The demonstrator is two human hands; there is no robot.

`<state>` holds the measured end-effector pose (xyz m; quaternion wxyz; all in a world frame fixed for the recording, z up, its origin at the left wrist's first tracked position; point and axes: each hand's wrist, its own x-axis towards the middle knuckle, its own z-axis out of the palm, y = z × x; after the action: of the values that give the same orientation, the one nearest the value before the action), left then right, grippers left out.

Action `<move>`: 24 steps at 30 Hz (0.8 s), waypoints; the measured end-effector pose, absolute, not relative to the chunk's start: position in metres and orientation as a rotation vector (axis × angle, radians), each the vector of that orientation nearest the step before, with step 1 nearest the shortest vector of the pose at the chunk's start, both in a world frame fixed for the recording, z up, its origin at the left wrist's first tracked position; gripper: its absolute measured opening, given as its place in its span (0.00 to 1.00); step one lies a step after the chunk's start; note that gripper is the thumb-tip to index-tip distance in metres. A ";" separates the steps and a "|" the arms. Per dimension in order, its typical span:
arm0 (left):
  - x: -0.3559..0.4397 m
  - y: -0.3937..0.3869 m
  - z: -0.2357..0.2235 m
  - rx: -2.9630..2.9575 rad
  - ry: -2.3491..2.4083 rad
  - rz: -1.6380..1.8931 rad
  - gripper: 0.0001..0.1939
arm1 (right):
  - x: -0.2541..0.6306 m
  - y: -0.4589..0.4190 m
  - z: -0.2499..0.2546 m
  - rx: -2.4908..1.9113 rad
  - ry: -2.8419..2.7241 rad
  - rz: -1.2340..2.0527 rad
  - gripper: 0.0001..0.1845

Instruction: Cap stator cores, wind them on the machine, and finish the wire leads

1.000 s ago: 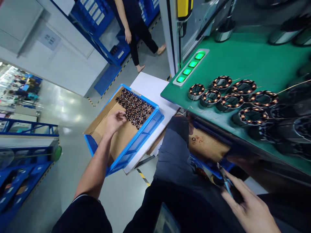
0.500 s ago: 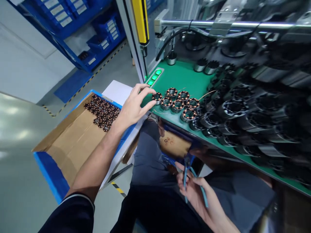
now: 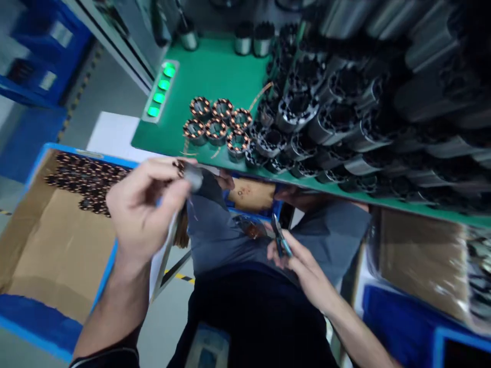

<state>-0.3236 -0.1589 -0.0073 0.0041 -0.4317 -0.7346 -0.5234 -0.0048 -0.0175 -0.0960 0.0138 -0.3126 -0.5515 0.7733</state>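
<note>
Pinched between thumb and fingers of the left hand (image 3: 134, 217), one wound core (image 3: 193, 177) is off the front edge of the green bench (image 3: 226, 71); below that edge, the right hand (image 3: 302, 258) grasps pliers (image 3: 281, 241). Best to steady the core by its metal side, pliers' tips clear of its wound face. Half a second ago it stood on the bench.

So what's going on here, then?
A person's left hand holds up a blurred metal part with copper at one end, and their right hand grips cutting pliers. Six copper-wound rings stand on the green bench, beside many darker metal cores. At the person's left, a cardboard-lined blue tray holds a cluster of more copper-wound pieces.
</note>
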 end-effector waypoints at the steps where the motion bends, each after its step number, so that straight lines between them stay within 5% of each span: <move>1: -0.304 -0.159 -0.008 -1.444 -2.295 -1.626 0.06 | -0.005 -0.012 -0.090 -0.906 -1.853 2.271 0.34; 7: -0.244 -0.146 -0.024 -1.652 -2.302 -1.493 0.12 | -0.013 -0.003 -0.056 -0.546 -2.233 1.688 0.41; 24: -0.231 -0.140 -0.034 -1.792 -2.233 -1.456 0.12 | -0.018 -0.012 -0.059 -0.507 -2.180 1.605 0.46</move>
<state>-0.2306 -0.1398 -0.0336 -0.0352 -0.5576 -0.6948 -0.4529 -0.0184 -0.0121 -0.0589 0.1927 -0.1806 -0.7767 0.5718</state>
